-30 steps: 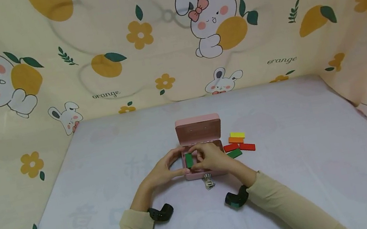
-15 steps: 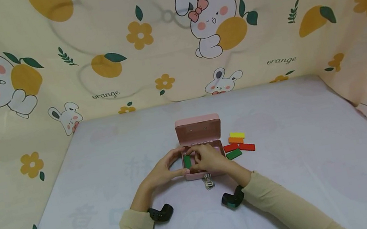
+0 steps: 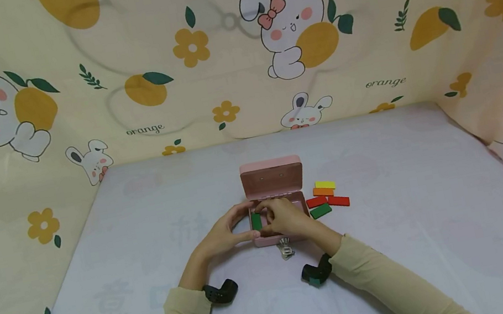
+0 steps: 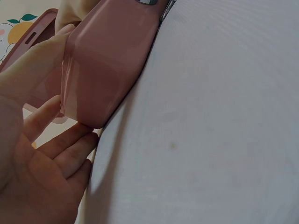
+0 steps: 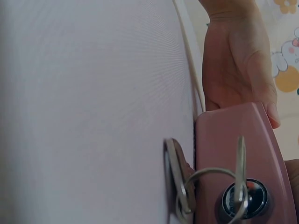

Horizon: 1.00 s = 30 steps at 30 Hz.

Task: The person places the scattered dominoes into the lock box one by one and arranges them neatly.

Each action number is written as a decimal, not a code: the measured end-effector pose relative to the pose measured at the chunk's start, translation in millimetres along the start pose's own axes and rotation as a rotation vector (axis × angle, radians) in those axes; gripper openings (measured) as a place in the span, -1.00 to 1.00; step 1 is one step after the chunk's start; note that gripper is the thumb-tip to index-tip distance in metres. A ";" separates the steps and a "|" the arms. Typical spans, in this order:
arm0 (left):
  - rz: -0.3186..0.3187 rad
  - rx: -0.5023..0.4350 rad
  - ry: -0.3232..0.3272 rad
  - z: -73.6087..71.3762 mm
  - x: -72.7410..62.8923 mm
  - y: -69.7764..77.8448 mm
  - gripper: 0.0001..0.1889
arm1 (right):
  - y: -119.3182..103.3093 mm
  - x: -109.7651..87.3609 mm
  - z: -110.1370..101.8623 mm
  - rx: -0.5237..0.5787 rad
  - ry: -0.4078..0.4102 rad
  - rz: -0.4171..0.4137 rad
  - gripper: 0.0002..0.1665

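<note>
A pink cash box stands on the table with its lid raised. My left hand holds its left side, thumb on the front corner and fingers toward the back corner. Inside, along the left wall, lies a green block. My right hand reaches into the box and pinches this block near its two ends, the fingertips partly hidden by the hand. In the left wrist view the left hand's thumb lies over the rim. A key on a ring sits in the front lock.
Right of the box lie two red blocks, an orange block, a yellow block and another green block. A metal tag hangs from the key ring. The table has a white cloth.
My right hand has moved slightly left and set the green block lower against the box's left wall. The left hand stays in place on the box.
</note>
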<state>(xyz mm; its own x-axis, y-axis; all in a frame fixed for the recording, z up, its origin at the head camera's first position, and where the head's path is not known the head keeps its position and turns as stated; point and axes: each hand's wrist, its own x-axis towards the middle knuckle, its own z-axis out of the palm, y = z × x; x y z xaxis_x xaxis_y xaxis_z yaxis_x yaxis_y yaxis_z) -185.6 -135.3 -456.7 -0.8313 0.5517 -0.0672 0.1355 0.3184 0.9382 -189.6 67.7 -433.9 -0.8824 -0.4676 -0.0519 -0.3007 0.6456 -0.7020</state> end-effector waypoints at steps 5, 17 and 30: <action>0.000 0.000 0.001 -0.1 0.3 0.5 -0.23 | 1.2 3.5 3.2 -0.036 -0.001 0.049 -0.50; -0.008 0.001 0.005 0.7 0.3 0.5 -0.24 | -0.4 3.0 2.6 -0.023 -0.008 0.063 -0.48; 0.005 -0.001 -0.005 0.1 1.3 -1.9 -0.25 | -0.3 -2.6 -4.2 0.000 -0.018 -0.010 -0.48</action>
<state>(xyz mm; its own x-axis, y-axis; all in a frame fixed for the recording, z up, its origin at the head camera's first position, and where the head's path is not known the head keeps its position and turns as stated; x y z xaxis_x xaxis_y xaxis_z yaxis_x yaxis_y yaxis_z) -186.9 -135.1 -458.6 -0.8279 0.5572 -0.0642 0.1389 0.3146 0.9390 -188.8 71.2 -430.6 -0.8727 -0.4849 -0.0573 -0.3100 0.6408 -0.7023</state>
